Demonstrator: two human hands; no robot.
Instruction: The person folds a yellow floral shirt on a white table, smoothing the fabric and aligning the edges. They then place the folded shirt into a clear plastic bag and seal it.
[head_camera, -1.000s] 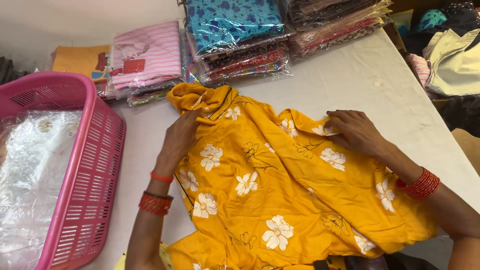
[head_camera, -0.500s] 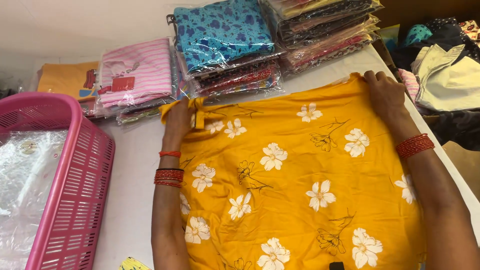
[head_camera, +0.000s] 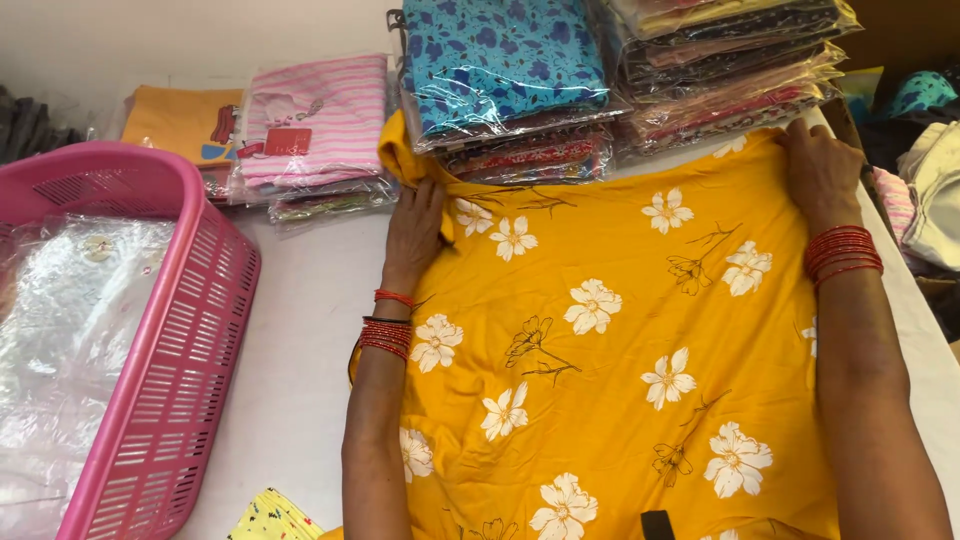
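Flat hands (head_camera: 415, 232) press yellow cloth (head_camera: 610, 340).

Single head-worn view, looking steeply down and forward over the table (head_camera: 300, 330), close above the yellow cloth (head_camera: 600, 350), packed stacks at the far edge

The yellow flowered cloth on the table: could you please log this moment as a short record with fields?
Cloth: yellow flowered cloth spread flat on the white table
Left hand: left hand pressing the cloth's far left corner
Right hand: right hand flat on the far right corner
Behind cloth: stacks of bagged fabrics
Left side: pink basket holding clear plastic bags
Wrists: red bangles on both
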